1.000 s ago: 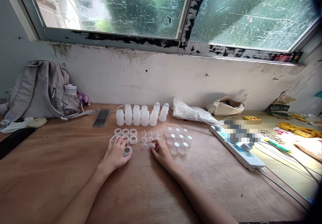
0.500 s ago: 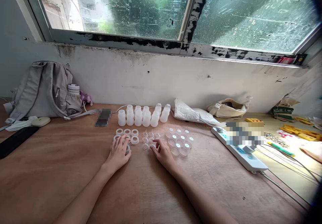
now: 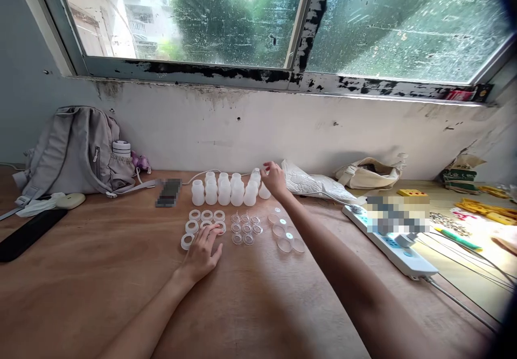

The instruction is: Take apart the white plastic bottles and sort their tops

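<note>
My left hand (image 3: 204, 251) lies with spread fingers over the lower right of the white rings (image 3: 194, 226), fingertips touching the ones there. My right hand (image 3: 274, 179) is raised at the right end of the white bottles (image 3: 224, 192), its fingers bent and apart beside the rightmost bottles; no object shows in it. Several bottles stand in rows near the wall. Between the hands, small clear ringed pieces (image 3: 237, 239) lie in rows. Round clear discs (image 3: 284, 245), some with pale centres, lie to their right, partly hidden by my right forearm.
A power strip (image 3: 390, 243) with cables lies at the right. Behind are a white padded bag (image 3: 301, 180) and a beige pouch (image 3: 367, 173). At the left are a grey backpack (image 3: 76, 143), a black case (image 3: 30, 235) and a blurred phone-like item (image 3: 168, 192).
My right hand has moved from the small clear pieces up to the right end of the bottles. My left hand has shifted slightly right and down, uncovering more rings.
</note>
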`<state>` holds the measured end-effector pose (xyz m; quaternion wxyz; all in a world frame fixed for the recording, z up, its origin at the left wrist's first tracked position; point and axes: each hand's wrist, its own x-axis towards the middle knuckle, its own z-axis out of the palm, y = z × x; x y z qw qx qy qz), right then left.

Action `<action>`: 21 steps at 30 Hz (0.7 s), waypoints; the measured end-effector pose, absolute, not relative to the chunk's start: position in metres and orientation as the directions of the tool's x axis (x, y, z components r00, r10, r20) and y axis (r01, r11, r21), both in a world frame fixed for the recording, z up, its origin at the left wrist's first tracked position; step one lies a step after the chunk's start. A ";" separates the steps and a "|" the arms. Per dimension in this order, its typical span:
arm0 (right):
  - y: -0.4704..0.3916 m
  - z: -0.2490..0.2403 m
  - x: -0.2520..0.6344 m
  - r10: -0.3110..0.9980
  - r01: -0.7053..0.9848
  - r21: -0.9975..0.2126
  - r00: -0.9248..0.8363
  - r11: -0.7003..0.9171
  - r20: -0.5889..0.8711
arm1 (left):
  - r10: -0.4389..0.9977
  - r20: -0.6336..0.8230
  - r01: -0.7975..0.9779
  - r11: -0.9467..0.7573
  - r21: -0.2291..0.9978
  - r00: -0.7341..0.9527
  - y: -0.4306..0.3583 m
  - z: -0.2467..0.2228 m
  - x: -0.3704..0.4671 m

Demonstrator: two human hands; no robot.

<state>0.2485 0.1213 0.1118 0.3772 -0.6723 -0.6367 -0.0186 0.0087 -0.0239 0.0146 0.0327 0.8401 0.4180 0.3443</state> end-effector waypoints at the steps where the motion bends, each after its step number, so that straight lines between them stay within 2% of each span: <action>1: 0.133 0.116 0.248 0.855 0.877 -0.476 0.195 0.067 0.480 | 0.719 0.566 0.672 -0.652 0.350 0.403 -0.024 0.015 0.009; 7: 0.167 0.114 0.237 0.932 0.905 -0.420 0.204 -0.063 0.300 | 0.701 0.631 0.669 -0.647 0.365 0.334 -0.021 0.014 0.005; 11: 0.165 0.106 0.233 0.943 0.914 -0.390 0.218 -0.107 0.251 | 0.694 0.644 0.670 -0.647 0.363 0.322 -0.021 0.013 0.005; 15: 0.155 0.115 0.232 0.929 0.924 -0.374 0.204 -0.078 0.308 | 0.695 0.656 0.662 -0.643 0.385 0.294 -0.023 0.014 0.006; 18: 0.147 0.139 0.236 0.903 0.928 -0.371 0.192 -0.040 0.383 | 0.682 0.666 0.641 -0.663 0.387 0.303 -0.027 0.016 0.006; 21: 0.132 0.171 0.243 0.814 0.921 -0.382 0.163 0.077 0.557 | 0.662 0.672 0.623 -0.689 0.371 0.332 -0.030 0.018 0.006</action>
